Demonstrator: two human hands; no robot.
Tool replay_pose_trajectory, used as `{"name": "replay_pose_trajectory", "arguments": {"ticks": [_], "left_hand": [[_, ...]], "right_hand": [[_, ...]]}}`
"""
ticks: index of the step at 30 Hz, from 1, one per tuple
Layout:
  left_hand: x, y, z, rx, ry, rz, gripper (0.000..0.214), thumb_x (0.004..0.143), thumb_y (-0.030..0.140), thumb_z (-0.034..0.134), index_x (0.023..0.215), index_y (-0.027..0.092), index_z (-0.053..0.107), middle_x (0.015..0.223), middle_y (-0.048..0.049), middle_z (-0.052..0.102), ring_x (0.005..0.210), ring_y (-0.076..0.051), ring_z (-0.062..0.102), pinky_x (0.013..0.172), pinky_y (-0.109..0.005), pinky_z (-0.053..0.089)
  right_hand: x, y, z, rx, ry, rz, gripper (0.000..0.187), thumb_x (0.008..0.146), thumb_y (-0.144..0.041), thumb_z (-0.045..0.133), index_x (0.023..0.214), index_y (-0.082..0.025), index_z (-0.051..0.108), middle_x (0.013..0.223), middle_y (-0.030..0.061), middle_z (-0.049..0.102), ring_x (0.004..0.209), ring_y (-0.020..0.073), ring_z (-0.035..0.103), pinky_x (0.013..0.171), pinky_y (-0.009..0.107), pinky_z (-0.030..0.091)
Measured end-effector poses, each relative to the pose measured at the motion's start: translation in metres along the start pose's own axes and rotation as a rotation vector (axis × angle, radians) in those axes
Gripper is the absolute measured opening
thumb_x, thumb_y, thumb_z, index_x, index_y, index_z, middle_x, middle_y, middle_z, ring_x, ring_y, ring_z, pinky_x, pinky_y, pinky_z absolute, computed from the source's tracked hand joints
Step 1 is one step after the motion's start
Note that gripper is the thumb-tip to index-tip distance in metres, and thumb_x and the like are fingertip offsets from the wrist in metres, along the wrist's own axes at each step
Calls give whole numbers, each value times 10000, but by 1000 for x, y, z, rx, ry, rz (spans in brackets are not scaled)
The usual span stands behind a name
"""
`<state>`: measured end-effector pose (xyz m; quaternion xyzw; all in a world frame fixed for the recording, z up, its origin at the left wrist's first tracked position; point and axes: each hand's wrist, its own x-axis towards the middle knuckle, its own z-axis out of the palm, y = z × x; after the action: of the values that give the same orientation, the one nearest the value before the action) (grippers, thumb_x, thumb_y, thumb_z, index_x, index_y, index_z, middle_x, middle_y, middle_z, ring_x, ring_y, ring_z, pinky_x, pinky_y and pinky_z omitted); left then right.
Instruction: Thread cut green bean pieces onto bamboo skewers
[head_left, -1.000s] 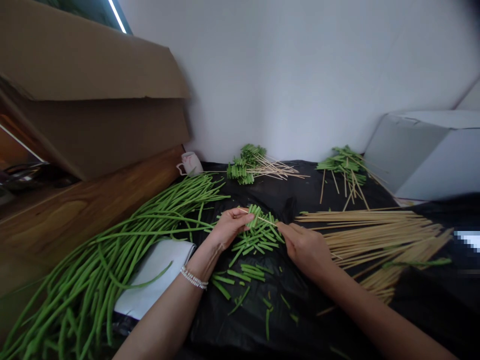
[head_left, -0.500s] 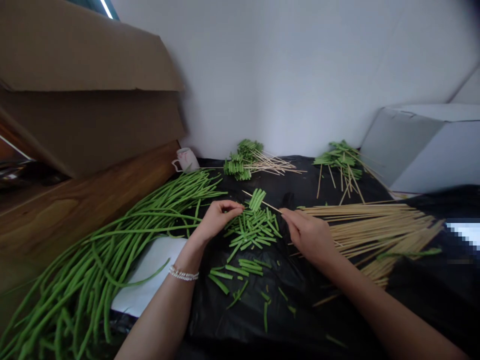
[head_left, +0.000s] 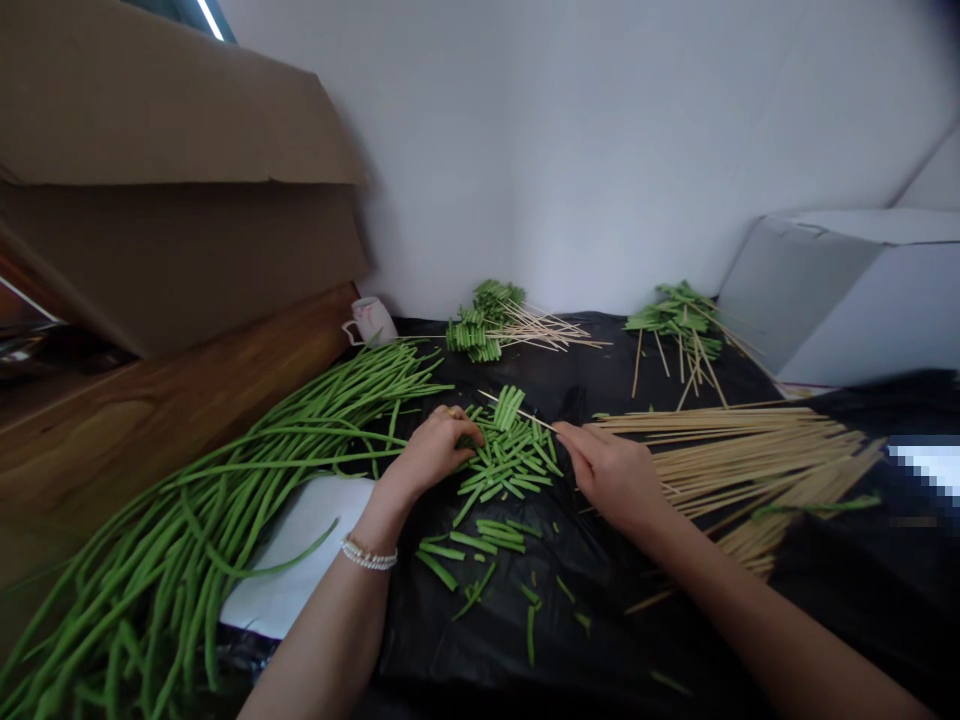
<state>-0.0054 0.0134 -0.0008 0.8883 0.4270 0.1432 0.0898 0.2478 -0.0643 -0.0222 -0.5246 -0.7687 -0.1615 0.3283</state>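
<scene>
My right hand (head_left: 611,472) pinches a thin bamboo skewer (head_left: 525,413) that carries a few short green bean pieces (head_left: 508,405) near its far tip. My left hand (head_left: 433,450) rests with fingers curled on the left edge of a small heap of cut bean pieces (head_left: 510,465) on black plastic sheeting (head_left: 585,600). What its fingers hold is hidden. More cut pieces (head_left: 480,545) lie scattered nearer to me.
A long pile of whole green beans (head_left: 225,480) runs along the left. Loose bamboo skewers (head_left: 750,460) lie to the right. Two piles of finished bean skewers (head_left: 495,325) (head_left: 682,320) sit by the wall. Cardboard box (head_left: 172,200) at left, white box (head_left: 847,290) at right.
My left hand has come off the skewer and dropped to the heap of cut pieces. The right hand still holds the skewer, tilted slightly away.
</scene>
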Motion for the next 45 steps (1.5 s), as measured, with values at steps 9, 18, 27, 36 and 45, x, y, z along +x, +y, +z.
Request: {"name": "replay_pose_trajectory", "arguments": {"ticks": [9,18,27,36,45], "left_hand": [[8,6,7,-469,270,-245,116,732,280,712,800,188,732,770,-38,706,732,-184,580,731,-308,417],[11,12,9,-1489,369,-516,351,564,262,859,877,148,749,862,-67,734,781,-128,641,694,-220,462],[12,14,7,-1440,409,-521,314,584,259,849,869,159,760,850,-54,735,617,-68,569,568,-188,412],[12,12,10,-1257,484,-475,340,620,384,812,870,159,757,796,-49,724,641,-101,571,617,-228,416],[13,11,10,-1293,490,-501,366,591,364,827,867,139,743,710,-32,693,585,-86,539,568,-213,393]], "right_hand": [[-1,0,1,6,10,8,295,948,-218,394,1070,-207,663,851,27,715,677,125,636,581,229,393],[-2,-2,0,39,-56,15,303,945,-214,396,1087,-220,664,857,26,711,725,124,643,620,220,403],[-2,-2,1,19,-56,16,309,938,-203,398,1091,-224,665,816,16,696,665,112,613,569,226,370],[-1,-2,-1,-31,-68,-4,303,937,-219,406,1092,-223,667,791,3,688,617,115,592,517,258,300],[-3,-3,0,-21,-50,-9,302,938,-204,411,1099,-218,667,789,4,688,642,117,604,538,254,309]]}}
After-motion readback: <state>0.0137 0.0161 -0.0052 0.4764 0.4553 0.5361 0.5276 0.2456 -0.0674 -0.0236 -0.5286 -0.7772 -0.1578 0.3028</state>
